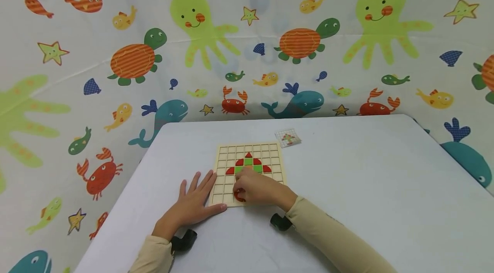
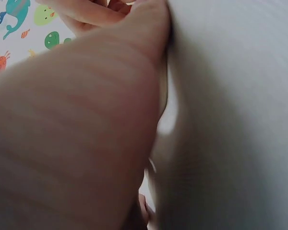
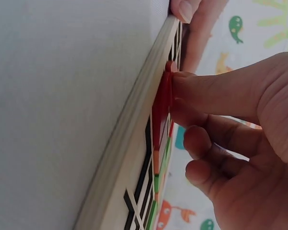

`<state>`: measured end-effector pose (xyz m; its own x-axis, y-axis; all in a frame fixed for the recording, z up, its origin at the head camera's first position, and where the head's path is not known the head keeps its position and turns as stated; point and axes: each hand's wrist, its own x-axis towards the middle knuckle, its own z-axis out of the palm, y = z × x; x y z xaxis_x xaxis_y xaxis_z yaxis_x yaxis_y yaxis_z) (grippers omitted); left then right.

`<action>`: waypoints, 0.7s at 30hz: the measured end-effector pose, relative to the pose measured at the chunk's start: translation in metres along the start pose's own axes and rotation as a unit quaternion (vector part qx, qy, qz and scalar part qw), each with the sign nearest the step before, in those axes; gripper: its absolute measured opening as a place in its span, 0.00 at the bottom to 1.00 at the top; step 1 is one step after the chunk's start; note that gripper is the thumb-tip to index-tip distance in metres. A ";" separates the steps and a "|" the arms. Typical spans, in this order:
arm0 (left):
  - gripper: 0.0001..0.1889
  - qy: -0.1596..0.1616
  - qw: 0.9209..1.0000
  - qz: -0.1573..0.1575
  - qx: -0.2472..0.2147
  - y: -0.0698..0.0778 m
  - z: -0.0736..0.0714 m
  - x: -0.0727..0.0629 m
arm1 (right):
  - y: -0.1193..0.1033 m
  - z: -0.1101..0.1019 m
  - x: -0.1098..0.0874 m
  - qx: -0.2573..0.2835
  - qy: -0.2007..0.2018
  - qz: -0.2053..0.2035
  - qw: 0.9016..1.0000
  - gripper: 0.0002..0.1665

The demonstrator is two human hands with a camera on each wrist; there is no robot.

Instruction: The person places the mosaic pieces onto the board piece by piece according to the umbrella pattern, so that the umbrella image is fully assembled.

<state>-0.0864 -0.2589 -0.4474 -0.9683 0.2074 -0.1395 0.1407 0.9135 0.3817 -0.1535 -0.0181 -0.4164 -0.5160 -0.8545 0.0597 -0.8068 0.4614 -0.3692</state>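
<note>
A square wooden grid board (image 1: 225,187) lies on the white table, bearing a pattern of red, green and orange tiles. My left hand (image 1: 194,202) rests with fingers spread along the board's left edge, its thumb at the near-left corner. Above the board's near middle is my right hand (image 1: 256,187), covering part of the pattern. In the right wrist view its thumb and forefinger pinch a small red tile (image 3: 171,67), low over the board beside other red pieces. The red tile (image 1: 239,196) shows partly beneath the fingers in the head view. The left wrist view shows mostly the left hand (image 2: 81,120) up close.
A small printed card (image 1: 287,138) with a matching-coloured pattern on a grid lies past the board's far right corner. The white table (image 1: 359,170) stretches off to the right. Behind it hangs a curtain (image 1: 247,41) printed with sea animals.
</note>
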 end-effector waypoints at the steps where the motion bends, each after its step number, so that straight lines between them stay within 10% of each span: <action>1: 0.59 -0.002 1.000 0.000 -0.001 0.000 0.001 0.000 | 0.000 0.000 -0.001 0.000 -0.002 0.003 1.000 0.06; 21: 0.59 -0.003 1.000 -0.008 -0.003 -0.004 -0.003 -0.005 | 0.015 -0.034 -0.012 0.008 0.061 0.024 0.998 0.06</action>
<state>-0.0827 -0.2647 -0.4457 -0.9690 0.1955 -0.1508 0.1244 0.9143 0.3855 -0.1691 0.0067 -0.3907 -0.5857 -0.7956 0.1548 -0.7766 0.4962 -0.3881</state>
